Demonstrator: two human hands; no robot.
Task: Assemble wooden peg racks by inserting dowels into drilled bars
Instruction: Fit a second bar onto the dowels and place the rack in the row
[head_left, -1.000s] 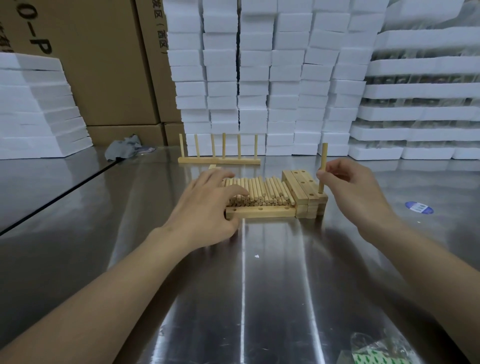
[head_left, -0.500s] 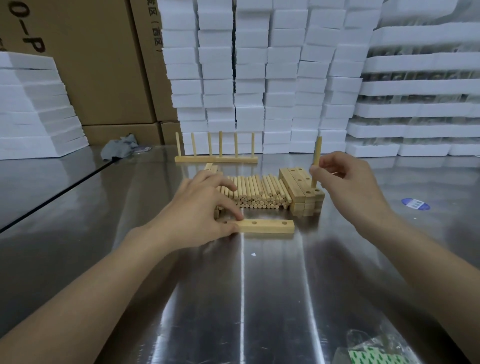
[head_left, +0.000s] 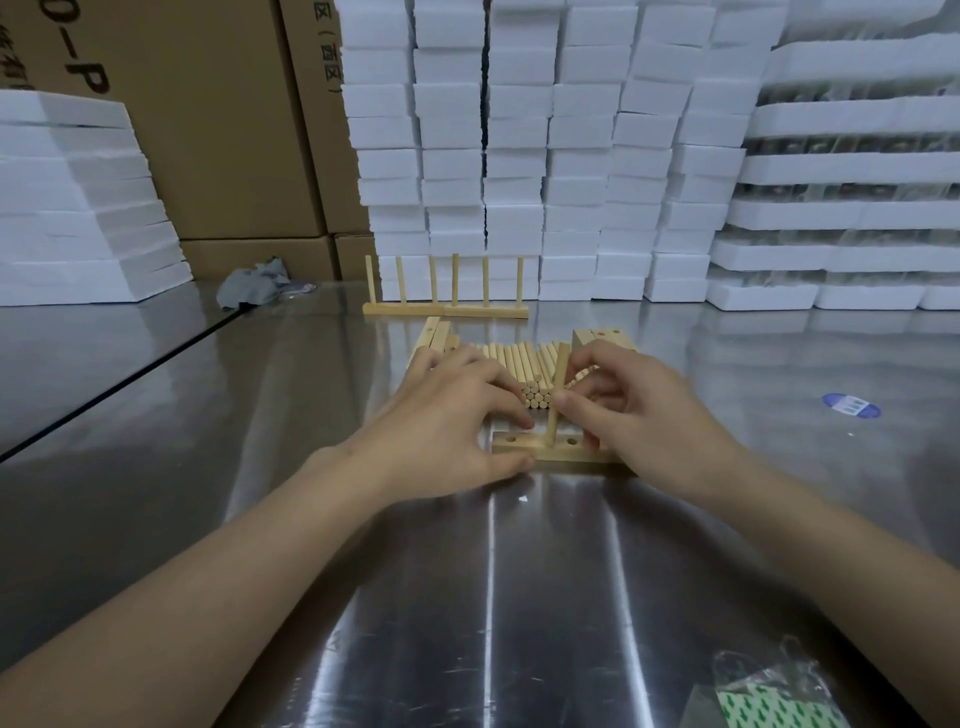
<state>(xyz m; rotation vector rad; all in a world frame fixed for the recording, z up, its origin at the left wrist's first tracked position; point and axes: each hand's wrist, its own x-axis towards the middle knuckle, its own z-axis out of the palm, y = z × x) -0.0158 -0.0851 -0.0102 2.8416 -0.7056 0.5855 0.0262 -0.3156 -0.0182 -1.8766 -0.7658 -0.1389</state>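
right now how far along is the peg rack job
Done: a finished rack stands at the back with six upright pegs. In hand: the left hand holds a bar while the right hand pinches a dowel at the hole between two open ones. Left: those two holes, plus the loose dowel pile and stacked bars.

I'm working at a steel table (head_left: 156, 395) in a small assembly workshop-storeroom: white foam blocks (head_left: 571, 156) and cardboard cartons (head_left: 218, 130) stacked behind, heaped dowels (head_left: 519, 364) before me.

One head-worn camera looks forward and down, close over the steel table (head_left: 260, 467).
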